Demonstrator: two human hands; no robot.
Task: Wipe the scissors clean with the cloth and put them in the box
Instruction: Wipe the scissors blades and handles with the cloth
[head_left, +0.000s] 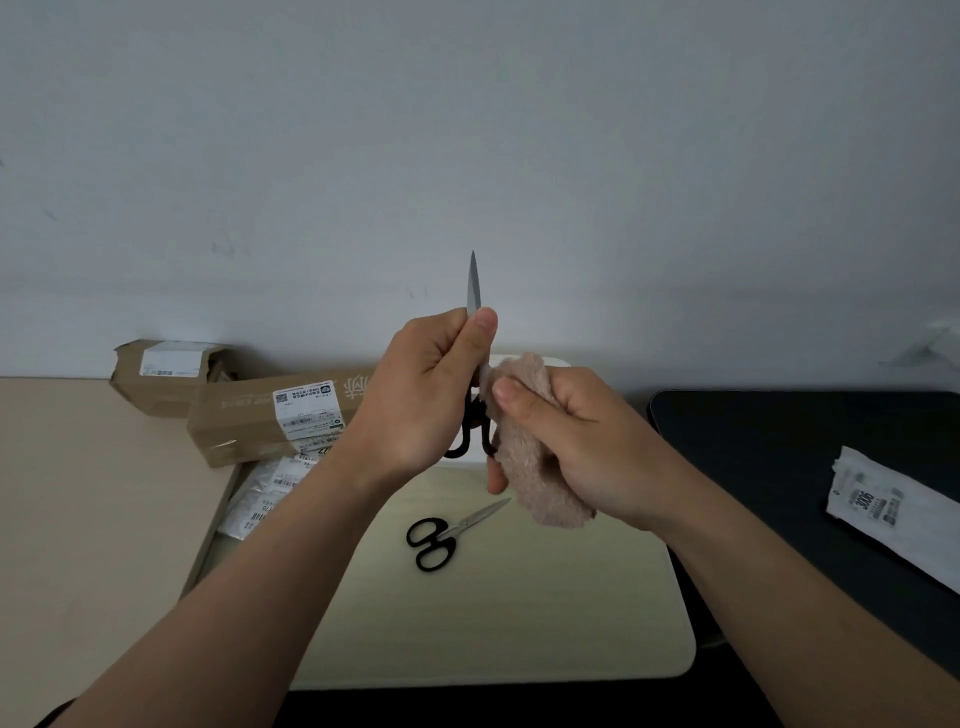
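Observation:
My left hand (426, 389) grips a pair of black-handled scissors (473, 291) by the blades, tip pointing up, handles hanging below the fingers. My right hand (566, 441) holds a fluffy beige cloth (535, 478) pressed against the scissors just under my left thumb. A second pair of black-handled scissors (447, 532) lies closed on the pale tabletop (519, 613) below my hands. A white box edge (558, 361) shows behind my hands; most of it is hidden.
Two brown cardboard parcels (270, 415) with labels lie at the left, with white labelled bags (260, 499) beneath them. A dark mat (779, 441) at the right carries a white labelled bag (893, 514). A plain wall rises behind.

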